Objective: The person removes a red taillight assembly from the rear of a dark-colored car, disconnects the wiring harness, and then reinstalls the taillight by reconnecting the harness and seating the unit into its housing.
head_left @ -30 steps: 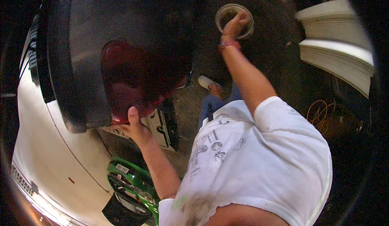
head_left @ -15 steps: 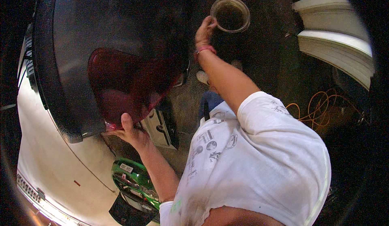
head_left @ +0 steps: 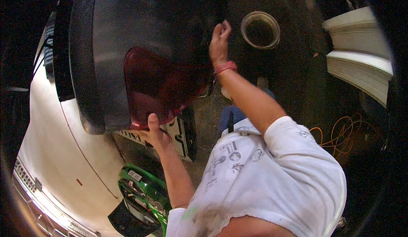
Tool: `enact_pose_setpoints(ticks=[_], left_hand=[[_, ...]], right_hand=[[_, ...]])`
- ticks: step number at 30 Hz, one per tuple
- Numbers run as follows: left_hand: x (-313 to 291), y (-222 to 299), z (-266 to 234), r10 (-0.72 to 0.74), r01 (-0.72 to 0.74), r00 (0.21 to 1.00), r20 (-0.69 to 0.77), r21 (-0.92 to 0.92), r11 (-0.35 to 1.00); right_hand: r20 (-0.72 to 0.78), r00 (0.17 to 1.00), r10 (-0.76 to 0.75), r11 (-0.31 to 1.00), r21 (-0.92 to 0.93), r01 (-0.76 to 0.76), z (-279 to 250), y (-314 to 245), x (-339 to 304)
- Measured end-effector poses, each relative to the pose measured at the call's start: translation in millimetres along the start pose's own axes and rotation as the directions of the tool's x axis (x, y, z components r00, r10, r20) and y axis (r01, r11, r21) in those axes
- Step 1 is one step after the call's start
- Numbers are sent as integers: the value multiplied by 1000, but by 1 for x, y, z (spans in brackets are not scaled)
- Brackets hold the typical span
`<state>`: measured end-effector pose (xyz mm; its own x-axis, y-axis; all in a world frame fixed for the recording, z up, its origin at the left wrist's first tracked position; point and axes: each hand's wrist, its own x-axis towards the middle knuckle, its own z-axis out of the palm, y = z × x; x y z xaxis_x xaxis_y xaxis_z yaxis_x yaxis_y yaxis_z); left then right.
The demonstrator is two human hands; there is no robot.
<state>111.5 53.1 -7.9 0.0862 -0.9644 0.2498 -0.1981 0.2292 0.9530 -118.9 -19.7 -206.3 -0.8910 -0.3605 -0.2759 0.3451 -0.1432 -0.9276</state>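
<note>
A deep red tail light lens (head_left: 148, 84) sits in a dark body panel (head_left: 114, 20) at the upper left. My left hand (head_left: 157, 136) is at the lens's lower corner, thumb up against its face and fingers stretched left along its lower edge, partly in shadow. My right hand (head_left: 219, 43), with a pink wristband, reaches up along the right side of the panel. Its fingers are extended and slightly apart, with nothing held in them. Whether it touches the panel I cannot tell.
A round bucket (head_left: 260, 30) stands on the dark floor right of my right hand. Pale curved panels (head_left: 359, 54) lie at the far right, above a coiled orange hose (head_left: 340, 133). A green car (head_left: 142, 186) is at the lower left, and a pale panel (head_left: 178, 141) lies below the lens.
My right hand has moved from the bucket's rim to the dark panel's right edge. The view has shifted, so the lens appears further right; my left hand stays at its lower corner.
</note>
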Motion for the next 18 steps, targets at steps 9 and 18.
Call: enact_pose_setpoints(ticks=[9, 18], left_hand=[[-18, 8, 2, 5, 0, 1000, -20, 248, 969], [-24, 22, 22, 73, -56, 997, -40, 334, 941]], right_hand=[[549, 760, -348, 913, 15, 407, -11, -166, -55], [635, 710, -303, 917, -9, 400, -9, -184, -84]])
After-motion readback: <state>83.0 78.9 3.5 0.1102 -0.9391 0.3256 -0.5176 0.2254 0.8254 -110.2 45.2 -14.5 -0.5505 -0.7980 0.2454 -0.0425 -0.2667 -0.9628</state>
